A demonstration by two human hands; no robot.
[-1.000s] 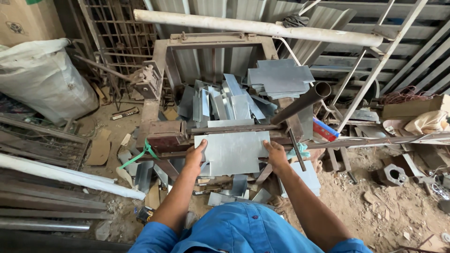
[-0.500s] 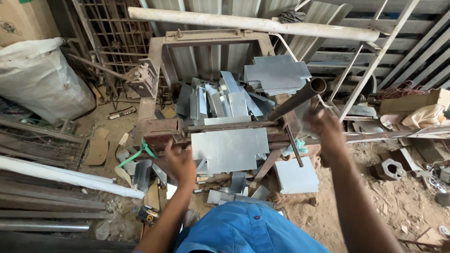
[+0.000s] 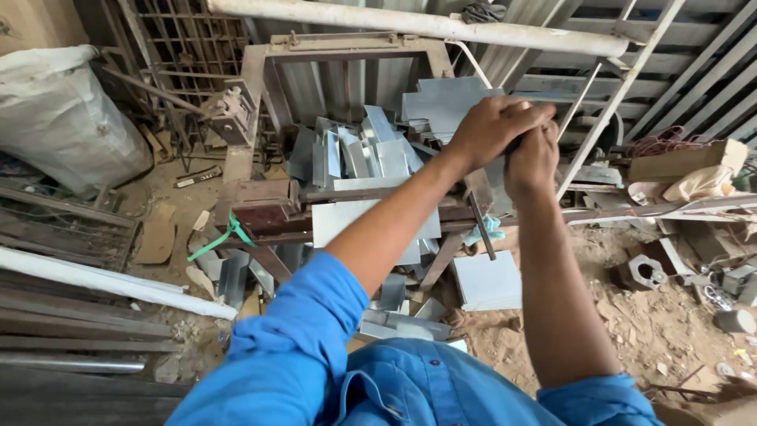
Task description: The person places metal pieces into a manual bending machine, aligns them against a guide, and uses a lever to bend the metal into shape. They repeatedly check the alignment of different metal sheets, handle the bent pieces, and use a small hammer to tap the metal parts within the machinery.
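Now I see both hands have left the grey metal sheet (image 3: 347,217), which lies clamped in the rusty press frame (image 3: 260,209) at twelve o'clock. My left hand (image 3: 493,126) and right hand (image 3: 532,158) are stacked, wrapped tight around the lever (image 3: 479,222) at one o'clock, so the pressing stroke seems next.

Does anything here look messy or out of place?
Yes. Cut metal sheets lie heaped at all angles behind the rusty press, with more offcuts scattered on the dirt floor below it.
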